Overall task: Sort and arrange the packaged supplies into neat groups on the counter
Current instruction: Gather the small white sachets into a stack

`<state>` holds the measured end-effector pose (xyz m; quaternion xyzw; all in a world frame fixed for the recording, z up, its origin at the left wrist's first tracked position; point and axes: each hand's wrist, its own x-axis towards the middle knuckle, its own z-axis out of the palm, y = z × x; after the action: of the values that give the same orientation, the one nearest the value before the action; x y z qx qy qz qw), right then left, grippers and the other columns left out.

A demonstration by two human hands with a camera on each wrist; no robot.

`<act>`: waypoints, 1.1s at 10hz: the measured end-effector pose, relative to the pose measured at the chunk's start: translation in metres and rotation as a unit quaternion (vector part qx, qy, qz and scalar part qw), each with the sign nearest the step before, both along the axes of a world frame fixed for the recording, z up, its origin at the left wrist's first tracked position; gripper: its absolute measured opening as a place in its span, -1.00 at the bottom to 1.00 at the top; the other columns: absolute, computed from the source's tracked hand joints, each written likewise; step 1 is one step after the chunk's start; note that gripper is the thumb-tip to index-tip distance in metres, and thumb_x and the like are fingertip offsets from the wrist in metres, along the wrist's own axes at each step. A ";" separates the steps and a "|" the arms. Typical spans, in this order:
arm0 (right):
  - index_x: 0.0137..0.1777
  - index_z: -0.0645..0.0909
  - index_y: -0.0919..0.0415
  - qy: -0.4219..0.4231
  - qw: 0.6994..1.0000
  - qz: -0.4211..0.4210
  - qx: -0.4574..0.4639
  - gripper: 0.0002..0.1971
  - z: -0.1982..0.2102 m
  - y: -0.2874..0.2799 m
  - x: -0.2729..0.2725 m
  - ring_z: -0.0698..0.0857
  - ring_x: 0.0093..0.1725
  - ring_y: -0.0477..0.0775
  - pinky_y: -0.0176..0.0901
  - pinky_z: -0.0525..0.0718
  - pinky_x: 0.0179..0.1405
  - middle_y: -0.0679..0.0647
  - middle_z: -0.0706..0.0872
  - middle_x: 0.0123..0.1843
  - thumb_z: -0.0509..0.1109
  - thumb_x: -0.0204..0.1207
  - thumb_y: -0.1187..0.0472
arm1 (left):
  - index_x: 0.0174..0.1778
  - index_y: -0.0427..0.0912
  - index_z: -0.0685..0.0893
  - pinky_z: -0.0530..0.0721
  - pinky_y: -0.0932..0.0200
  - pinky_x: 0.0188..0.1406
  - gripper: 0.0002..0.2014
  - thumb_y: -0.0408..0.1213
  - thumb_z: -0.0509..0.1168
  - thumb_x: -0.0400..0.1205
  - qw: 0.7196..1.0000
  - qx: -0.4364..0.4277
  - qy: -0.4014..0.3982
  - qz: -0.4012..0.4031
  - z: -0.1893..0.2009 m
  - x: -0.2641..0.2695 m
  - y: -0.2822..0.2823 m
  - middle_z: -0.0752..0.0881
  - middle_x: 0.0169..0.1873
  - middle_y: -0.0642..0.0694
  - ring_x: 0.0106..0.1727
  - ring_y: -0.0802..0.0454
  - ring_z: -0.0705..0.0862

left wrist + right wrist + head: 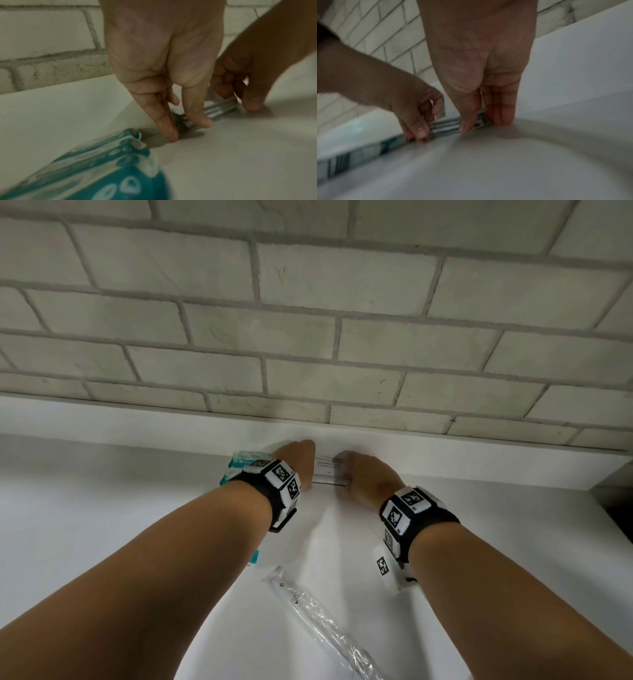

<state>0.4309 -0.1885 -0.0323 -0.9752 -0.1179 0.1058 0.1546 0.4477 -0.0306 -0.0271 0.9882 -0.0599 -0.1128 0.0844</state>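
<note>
Legible text: the top sachet of the sachet stack point(329, 470) reads "SHAMPOO" over "CONDITION…", the rest hidden by the hands.
Sachet stack: flat clear sachets lie piled on the white bench point(102, 484), close to the raised back ledge under the brick wall point(308, 302).
Left hand point(297, 455): palm turned down, fingers pointing at the bench; its grip pinches the left end of the stack between thumb and fingers, with the fingertips point(171, 133) touching the bench.
Right hand point(368, 474): same pose at the right end; its grip pinches the stack edge between the thumb and the closed fingers point(502, 115).
Teal packs point(245, 462): teal-and-white packets with a drop pattern lie just left of the left hand, near the stack; any print is too blurred to read.
Clear wrapped item point(325, 625): a long item in clear film lies diagonally on the bench between the forearms, well apart from the stack; its small print is unreadable.
Wrist bands: black straps with square black-and-white marker tags sit on both wrists.
</note>
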 end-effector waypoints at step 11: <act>0.29 0.54 0.10 0.221 0.794 -0.258 0.504 -0.69 0.008 0.002 -0.028 0.54 0.39 0.17 0.03 0.41 0.47 0.12 0.61 0.41 0.20 0.67 -0.03 | 0.56 -0.23 0.37 0.44 0.06 0.35 -0.39 0.15 -0.04 0.74 0.856 -0.456 0.054 0.235 0.013 -0.040 -0.003 0.45 0.52 -0.23 0.51 -0.20 0.45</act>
<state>0.4031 -0.1865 -0.0244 -0.7034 0.1390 0.2002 0.6677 0.4080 -0.0334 -0.0137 0.8158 0.1346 -0.1032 0.5529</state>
